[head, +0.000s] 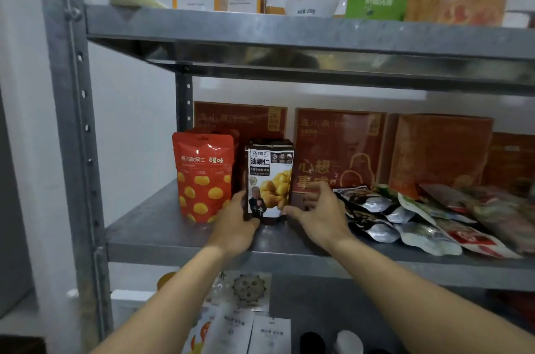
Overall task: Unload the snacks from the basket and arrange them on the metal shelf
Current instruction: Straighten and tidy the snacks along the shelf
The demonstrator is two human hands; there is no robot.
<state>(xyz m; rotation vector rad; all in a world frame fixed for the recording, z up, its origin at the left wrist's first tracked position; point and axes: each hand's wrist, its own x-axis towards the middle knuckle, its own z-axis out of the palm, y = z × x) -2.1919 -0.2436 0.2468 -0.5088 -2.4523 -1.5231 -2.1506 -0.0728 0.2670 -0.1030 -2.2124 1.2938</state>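
Forearms reach in from the bottom edge, both bare, meeting at one packet. Left hand (pixel 234 226) grips the chestnut pouch (pixel 270 177) at its lower left edge, thumb across the front. Right hand (pixel 318 209) pinches the lower right corner, thumb in front, fingers curled behind the edge. Pouch stands upright on the middle board (pixel 162 226) of the metal shelf, more dark pouches stacked close behind it.

Just left of the grip: red pouch (pixel 202 177), upright, yellow chestnuts printed on it, near but apart from the held one. Behind the grip: row of red-brown boxes (pixel 338 148) standing against the back. Right of the grip: flat sachets (pixel 405 217) lying overlapped, silver, green and red.

Board is dull grey galvanised metal. Above the grip, upper board (pixel 260 29) carries boxes and a white bag. Below the grip, paper packets (pixel 252 327) lie on a lower tier. Far left, a perforated upright post (pixel 78 122); white wall (pixel 130 110) beyond it.
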